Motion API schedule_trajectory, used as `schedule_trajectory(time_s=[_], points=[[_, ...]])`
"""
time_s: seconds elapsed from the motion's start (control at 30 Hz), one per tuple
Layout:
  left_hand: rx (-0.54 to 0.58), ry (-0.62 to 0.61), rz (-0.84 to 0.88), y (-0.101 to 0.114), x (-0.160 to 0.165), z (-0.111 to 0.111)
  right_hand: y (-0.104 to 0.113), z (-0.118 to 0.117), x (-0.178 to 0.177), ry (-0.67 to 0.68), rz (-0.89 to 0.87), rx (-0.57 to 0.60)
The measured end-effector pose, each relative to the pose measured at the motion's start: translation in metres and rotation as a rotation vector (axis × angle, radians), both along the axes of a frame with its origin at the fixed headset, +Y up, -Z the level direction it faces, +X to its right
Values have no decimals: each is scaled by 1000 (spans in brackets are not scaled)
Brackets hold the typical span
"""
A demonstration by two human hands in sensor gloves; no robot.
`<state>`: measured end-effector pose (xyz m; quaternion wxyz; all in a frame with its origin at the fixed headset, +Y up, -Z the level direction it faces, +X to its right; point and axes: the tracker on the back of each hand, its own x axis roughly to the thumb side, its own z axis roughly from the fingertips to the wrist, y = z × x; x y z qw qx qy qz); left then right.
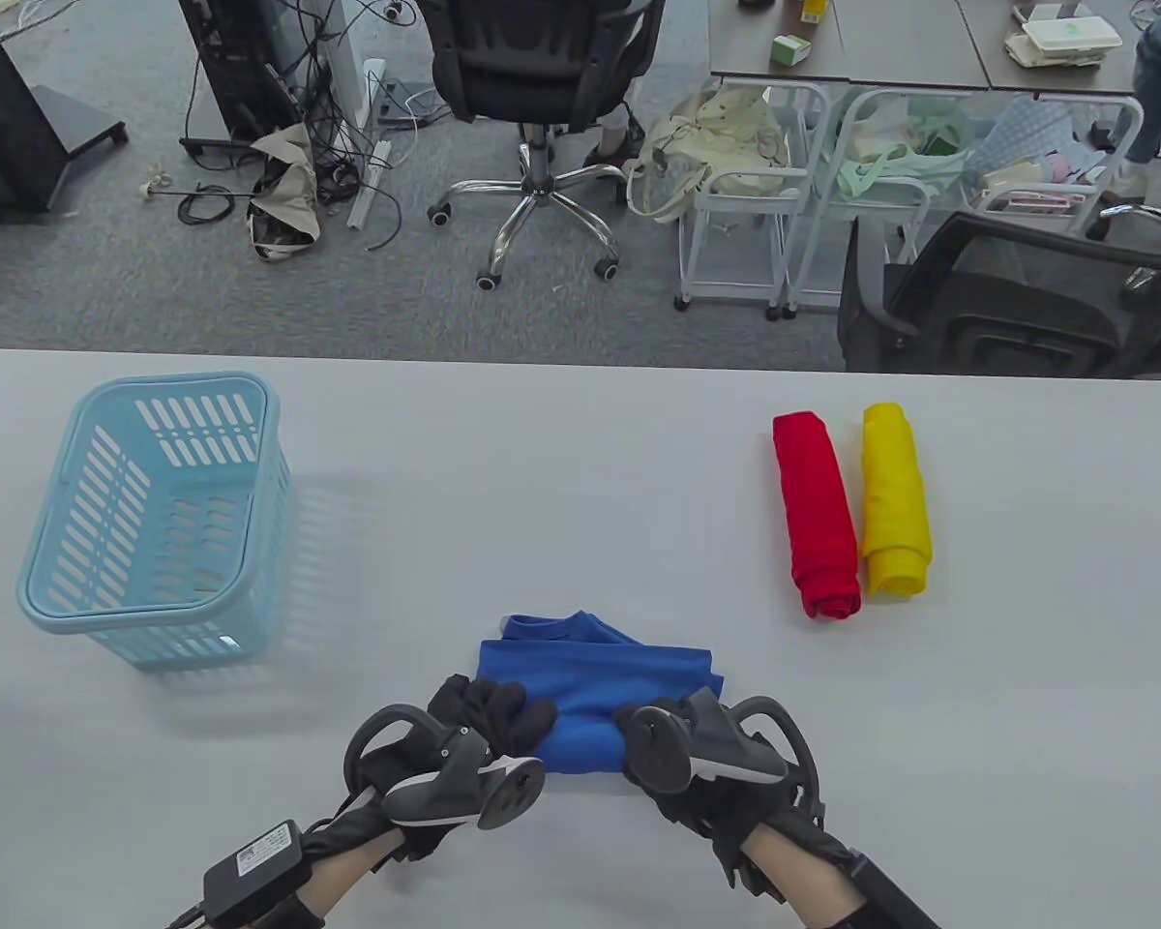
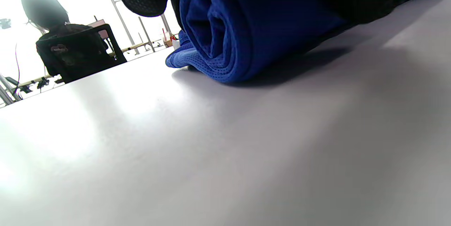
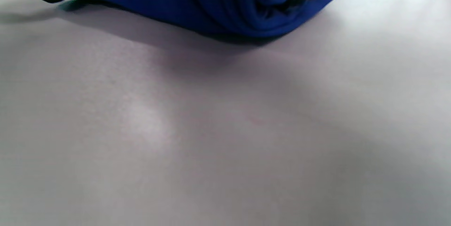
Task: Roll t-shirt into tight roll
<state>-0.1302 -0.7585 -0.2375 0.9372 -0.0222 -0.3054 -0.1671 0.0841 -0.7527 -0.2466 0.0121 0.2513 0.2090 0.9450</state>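
The half-rolled blue shirt (image 1: 590, 687) is gripped at its near, rolled edge by the left hand (image 1: 489, 721) and right hand (image 1: 658, 735), low on the desk (image 1: 580, 464).

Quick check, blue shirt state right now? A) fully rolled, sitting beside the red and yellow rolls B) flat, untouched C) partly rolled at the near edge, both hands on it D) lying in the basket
C: the blue t-shirt has a rolled near end, its spiral showing in the left wrist view, with flat cloth beyond; the left hand and the right hand rest on the roll.
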Motion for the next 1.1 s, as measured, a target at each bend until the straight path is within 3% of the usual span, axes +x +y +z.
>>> schedule_trajectory(time_s=[0.13, 0.2, 0.3, 0.4, 0.5, 0.63, 0.77, 0.93, 1.0, 1.1], points=[[-88, 21, 98, 1, -5, -6, 1, 2, 0, 0, -43, -30], [-160, 36, 152, 4, -9, -11, 2, 7, -4, 4, 18, 46], [-386, 98, 336, 6, -21, -25, 9, 16, -15, 31, 159, 285], [-477, 144, 412, 5, -31, -33, 5, 19, -22, 57, 163, 269], [-447, 150, 398, 5, -30, -30, -6, 16, -23, 38, 185, 194], [-194, 63, 185, 7, -15, -12, -4, 10, -17, 23, 108, 130], [-106, 17, 85, 4, -5, -1, 0, 4, -9, 4, 9, 57], [91, -44, -54, 0, 3, 7, 1, 0, -3, -17, -65, -11], [86, -55, -58, -2, 4, 6, 1, -1, -2, -28, -84, -25], [-22, -28, 53, 5, 1, 0, 2, 5, -6, -49, -31, 79]])
